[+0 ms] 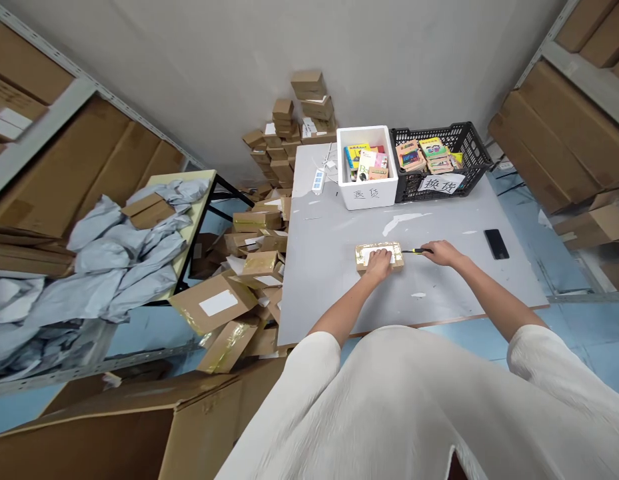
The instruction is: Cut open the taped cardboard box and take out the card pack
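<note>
A small taped cardboard parcel [365, 253] lies flat in the middle of the grey table [329, 280]. My left hand [378, 262] presses down on top of it. My right hand [442, 253] grips a small yellow-and-black cutter [413, 251] whose tip points at the parcel's right end.
At the table's far side stand a white foam box [368, 194] and a black crate [470, 160], both with colourful booklets. A power strip [318, 180] and a black phone [496, 243] lie on the table. Piled parcels [254, 267], grey mail bags [114, 260] and carton shelves surround it.
</note>
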`<action>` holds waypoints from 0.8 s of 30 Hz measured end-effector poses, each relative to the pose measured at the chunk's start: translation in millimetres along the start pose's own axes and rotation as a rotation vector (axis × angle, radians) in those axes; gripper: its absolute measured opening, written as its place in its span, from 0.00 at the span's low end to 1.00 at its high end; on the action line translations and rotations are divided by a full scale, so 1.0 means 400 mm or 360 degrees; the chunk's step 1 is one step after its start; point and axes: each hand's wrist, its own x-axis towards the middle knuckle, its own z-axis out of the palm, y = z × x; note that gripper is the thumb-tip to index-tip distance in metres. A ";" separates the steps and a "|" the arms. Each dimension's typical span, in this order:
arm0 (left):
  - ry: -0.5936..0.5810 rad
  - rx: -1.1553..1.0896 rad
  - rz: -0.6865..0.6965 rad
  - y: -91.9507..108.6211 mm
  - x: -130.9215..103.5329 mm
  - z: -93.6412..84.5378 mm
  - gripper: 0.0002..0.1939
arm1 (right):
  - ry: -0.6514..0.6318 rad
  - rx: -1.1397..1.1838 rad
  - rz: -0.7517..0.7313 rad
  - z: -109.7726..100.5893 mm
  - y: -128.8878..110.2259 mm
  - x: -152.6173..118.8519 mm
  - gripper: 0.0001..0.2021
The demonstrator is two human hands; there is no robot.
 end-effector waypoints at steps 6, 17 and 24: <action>0.0026 0.0069 -0.0018 0.004 0.004 0.011 0.21 | -0.0024 0.0079 -0.0040 0.003 -0.014 0.016 0.21; 0.0034 0.0126 0.0057 -0.010 -0.022 0.005 0.21 | -0.0185 -0.0173 -0.0218 -0.010 -0.053 0.103 0.19; 0.0019 0.0077 0.0051 -0.020 -0.033 -0.005 0.22 | -0.0264 -0.0102 -0.0222 -0.006 -0.040 0.148 0.15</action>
